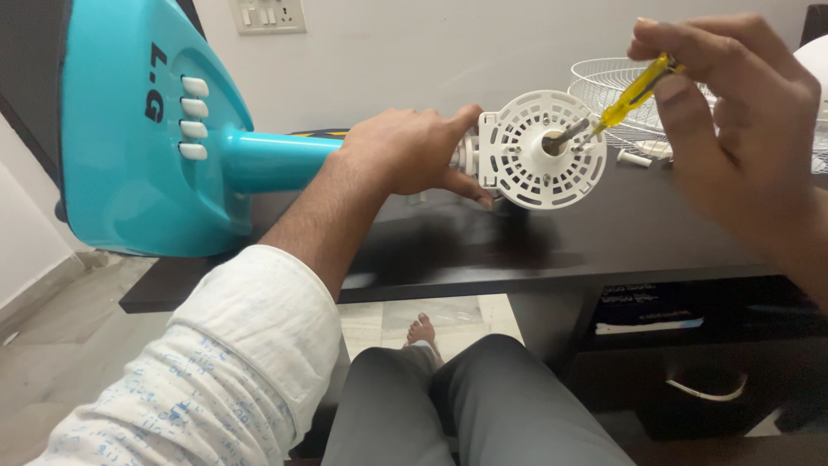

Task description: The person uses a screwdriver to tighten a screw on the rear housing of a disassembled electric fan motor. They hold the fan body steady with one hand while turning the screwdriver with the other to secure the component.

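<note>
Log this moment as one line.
left hand grips fan motor housing | right hand holds yellow screwdriver at it | dark table

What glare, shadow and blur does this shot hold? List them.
Head view: soft glare streaks the dark table; a shadow pools beneath the white fan motor housing; the right hand with its yellow screwdriver is slightly motion-blurred; the left hand stays sharp.

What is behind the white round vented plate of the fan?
Behind the white vented plate the left hand wraps the motor housing, hiding most of it. A white wire guard lies further back on the table.
</note>
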